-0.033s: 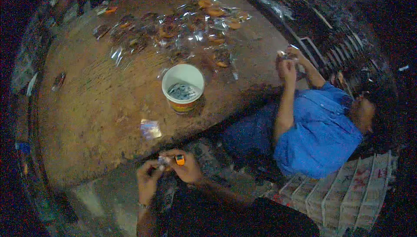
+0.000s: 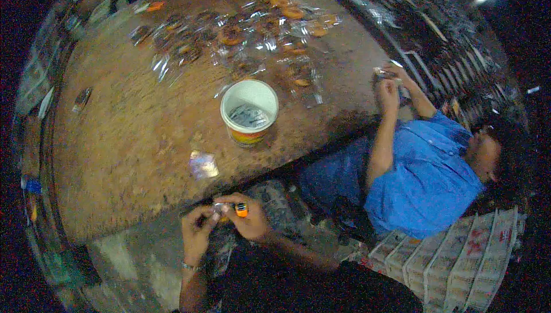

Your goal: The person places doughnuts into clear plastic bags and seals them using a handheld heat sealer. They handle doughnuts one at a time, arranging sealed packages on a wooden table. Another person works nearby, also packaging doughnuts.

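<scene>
At the near edge of the table [image 2: 132,169], my left hand [image 2: 198,230] and my right hand [image 2: 248,221] meet at the fingertips. Both pinch a small, shiny, pale piece [image 2: 218,208], too blurred to name. An orange object with a dark striped end [image 2: 241,209] sits at my right hand's fingers; its kind is unclear. Just beyond my hands lies a flat, shiny clear packet [image 2: 204,164]. Farther off stands a white bucket [image 2: 227,109] with a coloured band, holding a heap of small grey pieces [image 2: 248,116].
Clear plastic packets [image 2: 232,34] with orange rings and dark contents spread over the far table. A small dark packet [image 2: 82,99] lies far left. At right sits a person in a blue shirt [image 2: 425,175], holding a small item. Pale ribbed sacking [image 2: 453,255] lies at lower right.
The whole view has shifted slightly, the table and bucket appearing a little farther right and up. My hands keep the same pinch on the small piece.
</scene>
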A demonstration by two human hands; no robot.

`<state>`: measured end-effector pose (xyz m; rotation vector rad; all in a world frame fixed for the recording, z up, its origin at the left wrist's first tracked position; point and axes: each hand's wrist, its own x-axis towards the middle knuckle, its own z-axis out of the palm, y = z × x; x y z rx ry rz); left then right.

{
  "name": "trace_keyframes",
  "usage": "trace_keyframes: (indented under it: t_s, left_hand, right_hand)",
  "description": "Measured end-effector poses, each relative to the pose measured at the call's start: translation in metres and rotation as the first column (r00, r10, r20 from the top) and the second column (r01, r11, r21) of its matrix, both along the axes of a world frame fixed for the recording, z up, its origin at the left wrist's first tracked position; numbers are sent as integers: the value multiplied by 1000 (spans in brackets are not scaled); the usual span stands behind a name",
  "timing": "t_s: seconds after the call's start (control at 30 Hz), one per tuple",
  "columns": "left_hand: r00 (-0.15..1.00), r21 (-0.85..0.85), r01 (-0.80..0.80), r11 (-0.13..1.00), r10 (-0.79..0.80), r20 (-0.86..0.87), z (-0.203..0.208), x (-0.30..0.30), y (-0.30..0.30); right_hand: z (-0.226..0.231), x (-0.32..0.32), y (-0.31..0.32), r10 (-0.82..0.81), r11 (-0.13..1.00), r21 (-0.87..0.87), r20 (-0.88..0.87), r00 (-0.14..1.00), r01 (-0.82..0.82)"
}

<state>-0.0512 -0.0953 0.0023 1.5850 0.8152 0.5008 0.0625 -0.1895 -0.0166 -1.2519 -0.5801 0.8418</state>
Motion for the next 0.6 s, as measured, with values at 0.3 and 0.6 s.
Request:
trace_keyframes:
  t_s: [0.3, 0.6]
  left_hand:
    - [999, -4, -28, 1000, 28, 44, -12, 17, 1]
    - [997, -177, -65, 982, 56, -56, -31, 28, 25]
  right_hand:
    - [-11, 12, -1, -95, 993, -39, 235, 967, 107]
    - [-18, 25, 18, -59, 992, -36, 720, 692, 122]
